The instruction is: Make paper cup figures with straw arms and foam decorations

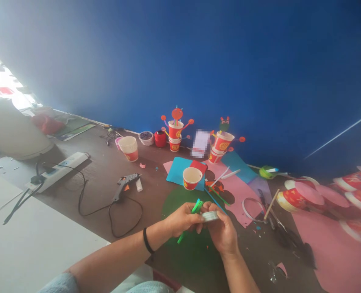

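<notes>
Close together over a dark green round sheet (176, 205), both hands are at work. My left hand (182, 219) is closed around bright green straws (198, 206), whose lower end pokes out beneath the palm. Its thumb also touches a pale roll of tape (210, 216). That roll is gripped on its other side by my right hand (224, 235), fingers curled round the edge. Just beyond the hands stands a red and white paper cup (192, 179), upright on a blue paper sheet (176, 170).
Left lie a hot glue gun (123, 185), a glue stick (139, 185) and a power strip (60, 171). Two stacked-cup figures (176, 131) stand at the back. Pink paper (238, 197), scissors (279, 232) and several cups (293, 199) occupy the right. A blue wall (198, 61) rises behind.
</notes>
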`<state>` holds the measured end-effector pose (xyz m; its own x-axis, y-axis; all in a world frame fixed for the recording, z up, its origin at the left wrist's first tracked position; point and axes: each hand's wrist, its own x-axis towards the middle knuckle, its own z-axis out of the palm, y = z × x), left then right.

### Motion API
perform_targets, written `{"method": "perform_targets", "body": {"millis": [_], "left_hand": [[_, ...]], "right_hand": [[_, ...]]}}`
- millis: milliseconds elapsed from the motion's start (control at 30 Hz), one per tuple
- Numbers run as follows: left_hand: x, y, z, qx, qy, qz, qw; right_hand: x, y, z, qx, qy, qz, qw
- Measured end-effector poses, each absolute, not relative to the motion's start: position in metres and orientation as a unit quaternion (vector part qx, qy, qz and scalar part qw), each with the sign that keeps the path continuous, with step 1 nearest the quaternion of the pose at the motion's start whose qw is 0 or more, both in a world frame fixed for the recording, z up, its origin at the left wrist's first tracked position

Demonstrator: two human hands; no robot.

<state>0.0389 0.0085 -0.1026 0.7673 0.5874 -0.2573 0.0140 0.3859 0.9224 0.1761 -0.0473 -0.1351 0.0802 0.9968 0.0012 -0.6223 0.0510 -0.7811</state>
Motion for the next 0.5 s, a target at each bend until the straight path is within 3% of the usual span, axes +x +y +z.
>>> {"method": "perform_targets", "body": {"millis": [200,500], "left_hand": [[0.0425,0.0059,-0.106,0.476,0.282,0.172,0.815],[0.0456,0.0022,-0.1066,0.427,0.33,0.181,0.822]], "right_hand": [[0.1772,-0.0461,-0.1308,-0.31,-0.275,0.633,0.654],[0.1751,-0.0507,-0.1303,-0.372,-0.377,0.539,0.655]]}}
